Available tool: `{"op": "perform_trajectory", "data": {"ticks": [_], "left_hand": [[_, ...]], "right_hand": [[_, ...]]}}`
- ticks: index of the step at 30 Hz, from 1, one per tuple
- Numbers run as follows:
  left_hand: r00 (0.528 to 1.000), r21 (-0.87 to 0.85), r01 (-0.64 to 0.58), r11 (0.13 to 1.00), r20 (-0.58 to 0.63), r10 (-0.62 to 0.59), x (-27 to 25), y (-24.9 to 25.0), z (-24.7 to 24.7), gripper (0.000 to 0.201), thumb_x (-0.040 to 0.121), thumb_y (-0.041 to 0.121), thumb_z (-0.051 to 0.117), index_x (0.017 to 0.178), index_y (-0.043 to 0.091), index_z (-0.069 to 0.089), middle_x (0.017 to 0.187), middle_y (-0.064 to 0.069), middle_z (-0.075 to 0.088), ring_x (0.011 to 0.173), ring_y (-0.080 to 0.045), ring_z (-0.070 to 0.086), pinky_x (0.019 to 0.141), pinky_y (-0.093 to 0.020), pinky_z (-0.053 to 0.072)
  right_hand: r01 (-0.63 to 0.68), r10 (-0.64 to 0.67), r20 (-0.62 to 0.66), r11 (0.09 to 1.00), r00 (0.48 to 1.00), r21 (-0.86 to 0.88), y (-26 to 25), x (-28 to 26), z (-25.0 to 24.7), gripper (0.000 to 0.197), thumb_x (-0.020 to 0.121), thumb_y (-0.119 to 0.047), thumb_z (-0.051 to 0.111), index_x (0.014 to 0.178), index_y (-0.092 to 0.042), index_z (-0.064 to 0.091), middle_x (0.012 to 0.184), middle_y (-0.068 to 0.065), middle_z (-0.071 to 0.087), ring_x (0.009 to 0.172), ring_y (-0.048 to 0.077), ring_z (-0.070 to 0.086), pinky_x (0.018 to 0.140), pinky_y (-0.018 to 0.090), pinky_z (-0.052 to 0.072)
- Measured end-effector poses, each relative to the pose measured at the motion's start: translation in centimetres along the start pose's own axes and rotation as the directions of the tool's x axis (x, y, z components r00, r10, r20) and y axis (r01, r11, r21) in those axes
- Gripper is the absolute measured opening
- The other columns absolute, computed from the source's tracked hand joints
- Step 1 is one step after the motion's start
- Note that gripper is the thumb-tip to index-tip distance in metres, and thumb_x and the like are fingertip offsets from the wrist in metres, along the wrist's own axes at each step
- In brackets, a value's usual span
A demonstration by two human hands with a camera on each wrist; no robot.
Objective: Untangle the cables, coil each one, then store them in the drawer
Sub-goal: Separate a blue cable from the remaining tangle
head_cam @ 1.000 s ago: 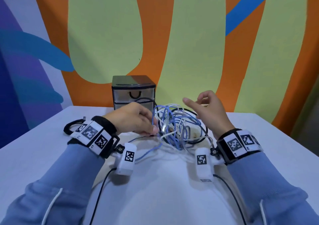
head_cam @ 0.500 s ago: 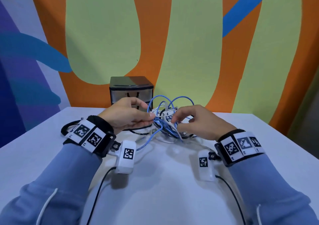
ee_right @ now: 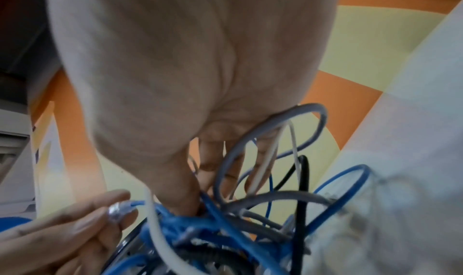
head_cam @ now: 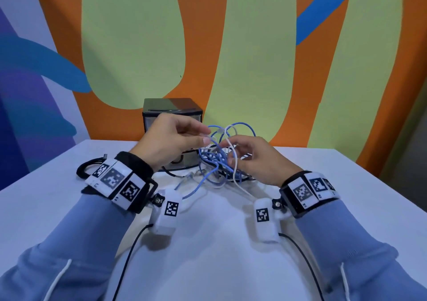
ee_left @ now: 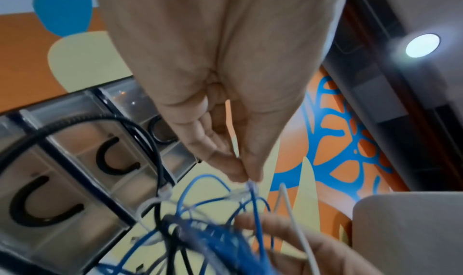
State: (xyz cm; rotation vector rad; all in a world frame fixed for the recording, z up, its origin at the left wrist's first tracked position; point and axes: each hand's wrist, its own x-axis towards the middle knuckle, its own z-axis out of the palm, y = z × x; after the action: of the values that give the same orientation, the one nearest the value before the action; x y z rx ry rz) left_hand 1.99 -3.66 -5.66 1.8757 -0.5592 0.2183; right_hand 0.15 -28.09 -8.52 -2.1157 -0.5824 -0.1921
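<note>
A tangle of blue, white, grey and black cables (head_cam: 219,159) is held up above the white table (head_cam: 219,243), in front of a small drawer unit (head_cam: 172,113). My left hand (head_cam: 203,136) pinches the clear plug at the end of a blue cable (ee_left: 250,185), seen again in the right wrist view (ee_right: 117,210). My right hand (head_cam: 231,153) has its fingers curled into the bundle, gripping the blue knot (ee_right: 180,218), with loops draped over the fingers. The drawers (ee_left: 75,160) with black U-shaped handles are closed.
The drawer unit stands against the painted wall at the table's far edge. A black strap loop (head_cam: 86,169) lies on the table left of my left wrist. Black leads run from both wrist cameras toward me. Cable ends trail on the table (head_cam: 191,192).
Both hands have closed on the tangle and lifted it off the table. My left hand rose and now pinches a blue cable's plug; my right hand went from open beside the pile into the knot.
</note>
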Motion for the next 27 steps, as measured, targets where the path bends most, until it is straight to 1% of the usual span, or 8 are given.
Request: {"op": "perform_trajectory", "data": {"ticks": [3, 5, 8, 11, 14, 19, 22, 27], "left_hand": [[0.995, 0.056, -0.085, 0.995, -0.041, 0.088, 0.1, -0.1, 0.6, 0.011, 0.091, 0.011, 0.084, 0.101, 0.015, 0.083, 0.096, -0.008, 0.082, 0.097, -0.032, 0.076, 0.089, -0.038, 0.06], [0.991, 0.151, -0.113, 0.982, -0.06, 0.124, 0.3, -0.4, 0.9, 0.007, 0.093, 0.015, 0.082, 0.098, 0.021, 0.083, 0.089, -0.004, 0.081, 0.088, -0.03, 0.074, 0.081, -0.039, 0.059], [0.977, 0.256, -0.125, 0.959, -0.138, 0.164, 0.5, -0.7, 1.2, 0.008, 0.095, 0.017, 0.08, 0.093, 0.025, 0.082, 0.081, 0.002, 0.078, 0.072, -0.016, 0.069, 0.067, -0.024, 0.049], [0.949, 0.228, -0.17, 0.959, -0.225, 0.221, 0.5, -0.4, 1.3, 0.009, 0.095, 0.012, 0.079, 0.095, 0.02, 0.079, 0.079, 0.006, 0.075, 0.068, -0.007, 0.065, 0.065, -0.016, 0.047], [0.939, 0.106, -0.228, 0.968, -0.238, 0.247, 0.6, -0.3, 1.0, 0.012, 0.093, 0.005, 0.079, 0.097, 0.016, 0.075, 0.09, -0.002, 0.077, 0.079, -0.011, 0.071, 0.075, -0.024, 0.055], [0.958, 0.208, -0.266, 0.941, -0.053, 0.282, 0.5, -0.4, 1.5, 0.012, 0.095, 0.007, 0.077, 0.096, 0.019, 0.079, 0.093, 0.004, 0.079, 0.091, -0.017, 0.075, 0.089, -0.045, 0.06], [0.958, 0.26, -0.277, 0.925, -0.004, 0.288, 0.5, -0.3, 1.1, 0.017, 0.096, 0.009, 0.076, 0.096, 0.025, 0.081, 0.094, 0.007, 0.078, 0.093, -0.014, 0.074, 0.09, -0.044, 0.059], [0.965, 0.293, -0.254, 0.922, 0.14, 0.221, 0.2, -0.3, 1.9, 0.017, 0.097, 0.01, 0.075, 0.095, 0.026, 0.081, 0.094, 0.006, 0.079, 0.092, -0.019, 0.073, 0.09, -0.047, 0.058]], "right_hand": [[0.007, -0.004, -0.039, 0.998, 0.999, 0.056, -0.6, 0.0, 0.0, 0.03, 0.1, -0.001, 0.065, 0.121, -0.021, 0.072, 0.083, -0.002, 0.07, 0.082, 0.011, 0.065, 0.081, 0.027, 0.053], [-0.016, 0.017, -0.011, 0.993, 1.0, 0.12, -1.0, 0.1, 0.0, 0.034, 0.098, 0.001, 0.066, 0.121, -0.023, 0.072, 0.088, 0.0, 0.071, 0.09, 0.014, 0.068, 0.091, 0.035, 0.055], [-0.023, 0.02, 0.027, 0.993, 0.999, 0.114, -1.2, -0.1, -0.2, 0.05, 0.088, 0.008, 0.068, 0.124, -0.027, 0.072, 0.094, 0.011, 0.069, 0.105, 0.027, 0.068, 0.101, 0.041, 0.053], [-0.003, -0.005, 0.059, 0.992, 0.998, 0.125, -1.4, -0.5, -0.5, 0.064, 0.076, 0.006, 0.07, 0.128, -0.031, 0.072, 0.105, 0.011, 0.07, 0.116, 0.023, 0.065, 0.102, 0.038, 0.055], [0.002, -0.02, 0.132, 0.99, 0.991, 0.138, -1.6, -0.6, -0.5, 0.076, 0.074, 0.007, 0.079, 0.138, -0.031, 0.066, 0.124, 0.012, 0.069, 0.122, 0.02, 0.063, 0.112, 0.038, 0.05], [0.026, -0.038, 0.139, 0.996, 0.989, 0.09, -1.8, -0.6, -0.1, 0.087, 0.073, 0.017, 0.07, 0.147, -0.027, 0.059, 0.12, 0.02, 0.067, 0.118, 0.026, 0.061, 0.102, 0.032, 0.056], [0.027, -0.031, 0.063, 0.998, 0.998, 0.062, -1.4, -0.4, -0.1, 0.081, 0.071, 0.004, 0.072, 0.147, -0.022, 0.06, 0.11, 0.009, 0.071, 0.116, 0.02, 0.064, 0.093, 0.028, 0.058], [0.051, -0.043, -0.103, 0.996, 0.994, 0.078, -1.6, -0.3, 0.0, 0.069, 0.077, 0.011, 0.073, 0.139, -0.019, 0.065, 0.098, -0.01, 0.069, 0.108, 0.003, 0.066, 0.085, 0.021, 0.055]]}}
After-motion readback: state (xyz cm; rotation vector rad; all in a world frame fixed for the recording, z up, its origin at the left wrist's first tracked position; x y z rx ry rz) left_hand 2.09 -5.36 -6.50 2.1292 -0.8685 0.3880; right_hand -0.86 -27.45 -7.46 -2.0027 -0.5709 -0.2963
